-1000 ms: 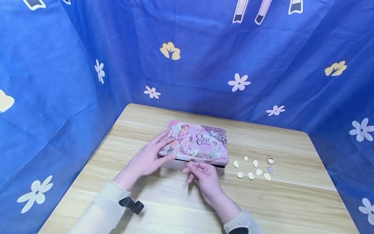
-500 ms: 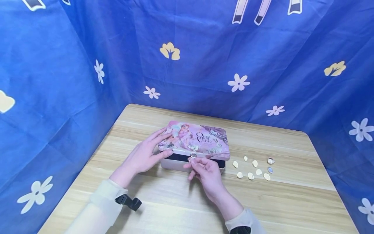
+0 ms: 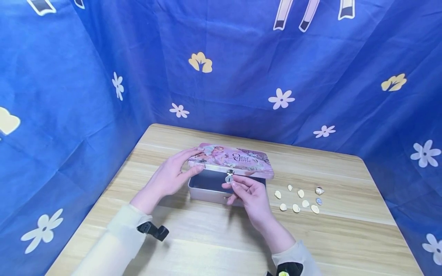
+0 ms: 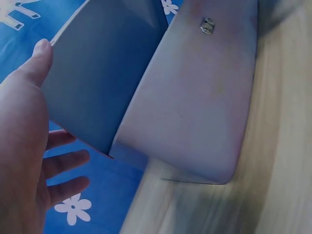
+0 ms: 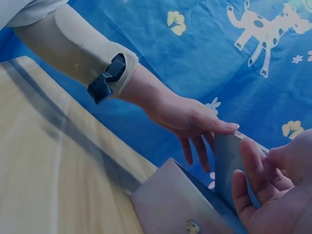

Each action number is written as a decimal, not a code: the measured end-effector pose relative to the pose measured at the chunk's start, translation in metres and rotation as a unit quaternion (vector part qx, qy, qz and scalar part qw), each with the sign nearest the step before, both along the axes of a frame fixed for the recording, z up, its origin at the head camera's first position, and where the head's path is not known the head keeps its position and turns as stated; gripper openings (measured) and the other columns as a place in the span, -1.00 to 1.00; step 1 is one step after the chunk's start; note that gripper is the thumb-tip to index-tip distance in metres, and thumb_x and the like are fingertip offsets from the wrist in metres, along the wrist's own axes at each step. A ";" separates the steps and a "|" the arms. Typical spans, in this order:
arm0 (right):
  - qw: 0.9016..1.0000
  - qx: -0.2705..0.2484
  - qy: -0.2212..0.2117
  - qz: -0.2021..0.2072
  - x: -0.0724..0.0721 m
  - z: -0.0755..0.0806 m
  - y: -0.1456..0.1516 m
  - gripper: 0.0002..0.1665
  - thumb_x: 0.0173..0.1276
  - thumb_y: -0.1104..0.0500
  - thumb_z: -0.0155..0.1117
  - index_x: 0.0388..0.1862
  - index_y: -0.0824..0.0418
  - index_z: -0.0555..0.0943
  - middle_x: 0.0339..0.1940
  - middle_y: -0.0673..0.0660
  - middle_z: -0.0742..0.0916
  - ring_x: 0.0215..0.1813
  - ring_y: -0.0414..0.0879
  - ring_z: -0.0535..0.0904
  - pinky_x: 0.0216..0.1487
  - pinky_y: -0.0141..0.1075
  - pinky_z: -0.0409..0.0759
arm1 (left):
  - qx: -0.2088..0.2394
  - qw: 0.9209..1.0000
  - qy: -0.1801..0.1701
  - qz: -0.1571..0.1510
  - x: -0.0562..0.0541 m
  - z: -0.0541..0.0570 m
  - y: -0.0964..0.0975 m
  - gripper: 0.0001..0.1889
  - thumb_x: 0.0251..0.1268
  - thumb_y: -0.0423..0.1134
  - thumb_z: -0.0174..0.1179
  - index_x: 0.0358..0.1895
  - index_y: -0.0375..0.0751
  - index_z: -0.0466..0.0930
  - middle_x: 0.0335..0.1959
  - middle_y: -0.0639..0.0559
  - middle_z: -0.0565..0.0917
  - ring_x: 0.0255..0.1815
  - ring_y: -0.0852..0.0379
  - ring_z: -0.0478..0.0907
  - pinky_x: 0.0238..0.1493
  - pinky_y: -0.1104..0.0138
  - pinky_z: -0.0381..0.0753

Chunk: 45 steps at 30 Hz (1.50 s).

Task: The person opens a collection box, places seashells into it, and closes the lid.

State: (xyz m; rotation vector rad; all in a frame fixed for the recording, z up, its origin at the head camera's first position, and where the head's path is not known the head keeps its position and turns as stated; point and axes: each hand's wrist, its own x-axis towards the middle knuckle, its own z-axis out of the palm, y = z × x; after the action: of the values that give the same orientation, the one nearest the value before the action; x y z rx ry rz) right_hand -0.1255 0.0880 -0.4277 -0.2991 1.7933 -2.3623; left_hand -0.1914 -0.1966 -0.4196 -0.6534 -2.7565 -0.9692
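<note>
A pink tin box [image 3: 208, 194] with a printed lid [image 3: 238, 158] sits on the table, its hinged lid tilted up and a dark gap showing at the front. My left hand [image 3: 165, 177] holds the lid's left end, thumb on the front rim and fingers over the side. With thumb and forefinger, my right hand [image 3: 251, 196] pinches the silver latch [image 3: 229, 178] hanging from the lid's front edge. In the left wrist view a small metal catch [image 4: 207, 26] shows on the box front. The visible inside is plain; the rest is hidden.
Right of the box lie several pale flat pieces [image 3: 296, 208], a spiral shell [image 3: 319, 190] and a bluish piece [image 3: 319, 201] on the wooden table [image 3: 193, 249]. A blue patterned cloth [image 3: 235, 76] hangs behind and at both sides.
The lid's front edge has risen from nearly closed to a wide gap. Both hands have moved up with it, the right one keeping its pinch on the latch.
</note>
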 end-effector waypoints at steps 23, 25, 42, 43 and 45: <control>0.989 0.022 0.105 -0.097 0.000 0.020 0.063 -0.72 0.54 0.45 0.25 0.16 0.52 0.62 -0.06 0.23 0.84 -0.48 -0.07 0.72 -0.25 -0.25 0.79 | 0.039 0.999 0.012 0.025 -0.006 0.021 0.009 -0.33 0.57 0.31 0.09 0.48 -0.07 0.55 0.41 -0.06 0.61 0.44 -0.18 0.50 0.43 -0.14 0.45; 0.986 0.030 0.122 -0.111 0.000 0.023 0.071 -0.71 0.53 0.46 0.25 0.16 0.58 0.60 -0.06 0.24 0.84 -0.48 -0.07 0.73 -0.24 -0.26 0.79 | 0.041 0.999 0.013 0.025 -0.007 0.023 0.011 -0.35 0.58 0.32 0.09 0.46 -0.03 0.58 0.37 -0.03 0.64 0.40 -0.17 0.54 0.38 -0.15 0.50; 0.945 0.054 0.237 -0.219 -0.034 0.023 0.103 -0.71 0.45 0.52 0.32 0.12 0.60 0.64 0.05 0.30 0.77 -0.38 -0.11 0.77 -0.17 -0.31 0.79 | 0.039 0.998 0.037 0.022 -0.021 0.032 0.014 -0.40 0.66 0.21 0.04 0.37 -0.22 0.62 0.08 -0.17 0.78 0.10 -0.15 0.73 0.15 -0.10 0.66; 0.945 0.063 0.236 -0.219 -0.036 0.023 0.103 -0.70 0.46 0.50 0.33 0.14 0.57 0.65 0.07 0.30 0.77 -0.38 -0.10 0.77 -0.16 -0.31 0.78 | 0.039 0.998 0.037 0.024 -0.022 0.032 0.014 -0.40 0.67 0.21 0.03 0.38 -0.21 0.61 0.08 -0.17 0.78 0.09 -0.15 0.73 0.15 -0.09 0.65; 0.942 0.079 0.241 -0.218 -0.040 0.022 0.102 -0.69 0.48 0.47 0.33 0.16 0.52 0.67 0.09 0.26 0.77 -0.38 -0.10 0.77 -0.16 -0.33 0.77 | 0.041 0.998 0.035 0.028 -0.022 0.033 0.014 -0.40 0.67 0.21 0.02 0.38 -0.21 0.61 0.05 -0.17 0.79 0.06 -0.11 0.74 0.14 -0.07 0.66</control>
State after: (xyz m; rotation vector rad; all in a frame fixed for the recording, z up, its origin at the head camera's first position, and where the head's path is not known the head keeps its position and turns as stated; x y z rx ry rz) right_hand -0.1653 0.1900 -0.4054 -0.5466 2.4832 -2.5662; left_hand -0.2136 -0.1822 -0.3870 -0.5829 -2.6439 -1.0227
